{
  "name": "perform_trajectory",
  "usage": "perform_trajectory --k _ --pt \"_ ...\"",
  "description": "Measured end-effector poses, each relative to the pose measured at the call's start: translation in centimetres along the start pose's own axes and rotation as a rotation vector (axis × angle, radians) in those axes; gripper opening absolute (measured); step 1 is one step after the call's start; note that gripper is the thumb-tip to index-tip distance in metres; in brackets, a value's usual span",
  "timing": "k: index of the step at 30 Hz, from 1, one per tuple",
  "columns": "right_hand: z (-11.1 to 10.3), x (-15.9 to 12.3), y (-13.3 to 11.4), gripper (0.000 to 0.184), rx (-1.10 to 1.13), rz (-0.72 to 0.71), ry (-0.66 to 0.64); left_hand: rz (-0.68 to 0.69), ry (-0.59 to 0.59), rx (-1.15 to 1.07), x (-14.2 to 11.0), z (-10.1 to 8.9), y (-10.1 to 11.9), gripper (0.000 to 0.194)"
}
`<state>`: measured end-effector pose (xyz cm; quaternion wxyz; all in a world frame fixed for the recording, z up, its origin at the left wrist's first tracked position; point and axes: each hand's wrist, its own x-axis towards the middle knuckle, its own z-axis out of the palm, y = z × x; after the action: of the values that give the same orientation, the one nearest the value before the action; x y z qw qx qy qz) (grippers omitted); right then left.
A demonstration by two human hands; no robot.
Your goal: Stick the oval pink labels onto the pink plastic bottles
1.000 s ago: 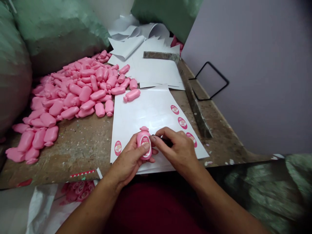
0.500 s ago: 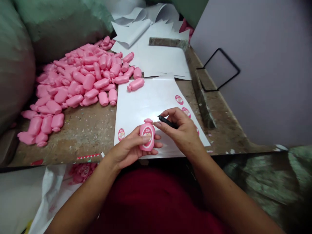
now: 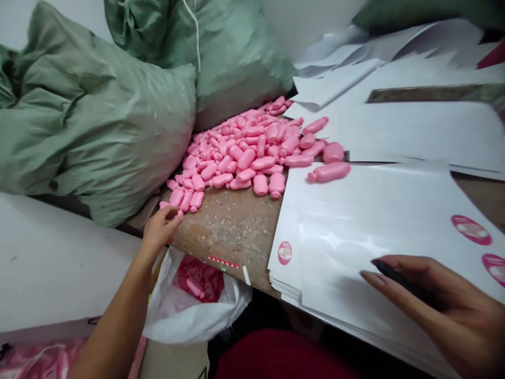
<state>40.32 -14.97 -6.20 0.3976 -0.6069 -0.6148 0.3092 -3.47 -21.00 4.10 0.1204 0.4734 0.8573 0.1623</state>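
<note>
Your worn, wood-topped tabletop [image 3: 229, 231] is the reference for everything here. Behind it, big green woven sacks [image 3: 94, 126] slump in a heap. On its right part lie stacked white paper sheets [image 3: 379, 237] printed with pink oval labels [image 3: 471, 229]. On the tabletop, left of those sheets, sits a heaped pile of pink plastic bottles [image 3: 236, 158], and one pink bottle [image 3: 329, 172] lies on its side on the sheets. Below the tabletop's front edge is a white plastic bag [image 3: 197, 326] with more pink bottles inside. Your left hand [image 3: 161, 229] is at the pile's near-left end, its fingers [image 3: 173, 213] curled, right beside the bottles; you can't tell if they hold one. Your right hand [image 3: 437, 287] is over the sheets, its fingers narrow around a slim black pen [image 3: 394, 276].
</note>
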Motion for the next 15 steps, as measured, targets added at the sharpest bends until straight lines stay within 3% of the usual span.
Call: perform_trajectory --k 3,6,10,15 --pt "0.8 -0.9 -1.4 0.041 -0.008 -0.018 -0.238 0.015 0.098 0.137 4.2 1.6 0.0 0.042" --pt "1.6 -2.1 -3.1 0.029 -0.135 -0.157 -0.300 0.031 0.099 0.231 6.4 3.2 1.1 0.041" --pt "2.5 -2.7 -4.1 0.026 -0.299 -0.339 -0.296 0.030 0.105 0.271 6.9 3.3 2.1 0.042" --pt "1.2 -2.2 -3.6 0.021 -0.396 -0.321 -0.323 -0.040 0.221 0.168 5.0 2.4 3.4 0.031"
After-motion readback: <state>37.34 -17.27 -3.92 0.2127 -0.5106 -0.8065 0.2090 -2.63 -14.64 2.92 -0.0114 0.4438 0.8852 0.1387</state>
